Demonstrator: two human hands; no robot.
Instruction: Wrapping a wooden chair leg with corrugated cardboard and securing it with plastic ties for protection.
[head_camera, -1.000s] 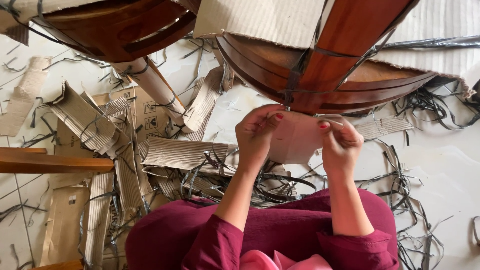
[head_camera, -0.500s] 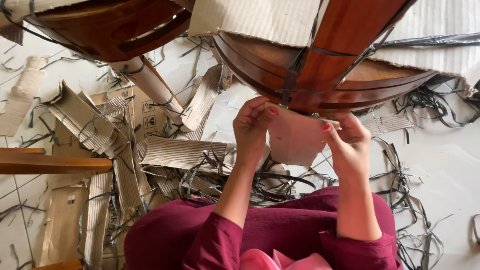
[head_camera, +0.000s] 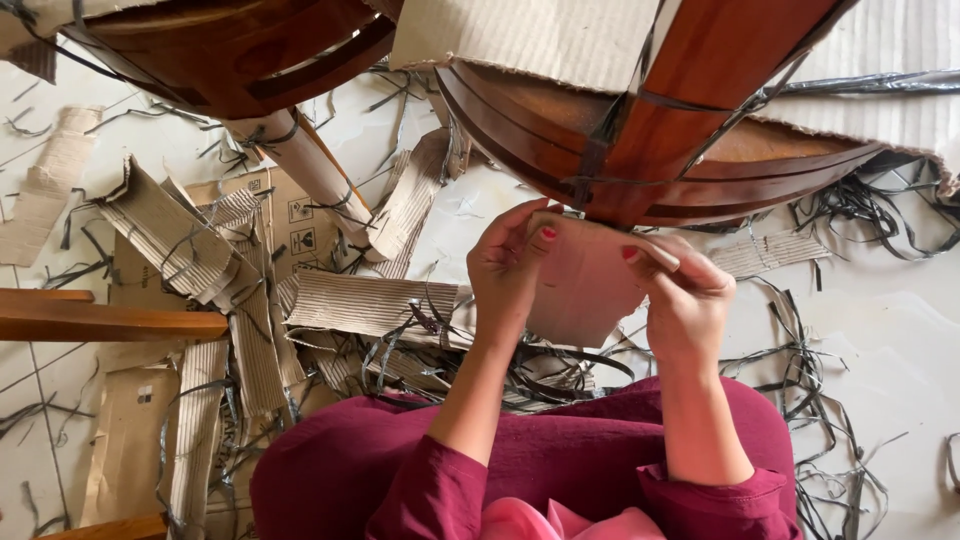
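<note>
My left hand (head_camera: 507, 265) and my right hand (head_camera: 680, 290) both grip a small piece of brown cardboard (head_camera: 585, 285), one hand on each side. The cardboard is held up against the underside of a curved, polished wooden furniture frame (head_camera: 690, 150). Black plastic straps (head_camera: 600, 160) bind that frame just above the cardboard's top edge. A thin pale stick-like thing lies along my right fingers; what it is cannot be told. My lap in magenta cloth (head_camera: 560, 465) fills the bottom of the view.
Torn corrugated cardboard (head_camera: 170, 235) and cut black strapping (head_camera: 820, 400) litter the tiled floor. A wrapped furniture leg (head_camera: 305, 165) lies at upper left. More dark wooden furniture (head_camera: 230, 50) hangs over the top, and a wooden rail (head_camera: 90, 320) juts in from the left.
Both hands have lifted the cardboard piece upward, from lower near my lap to right under the strapped wooden frame. The litter on the floor has not moved.
</note>
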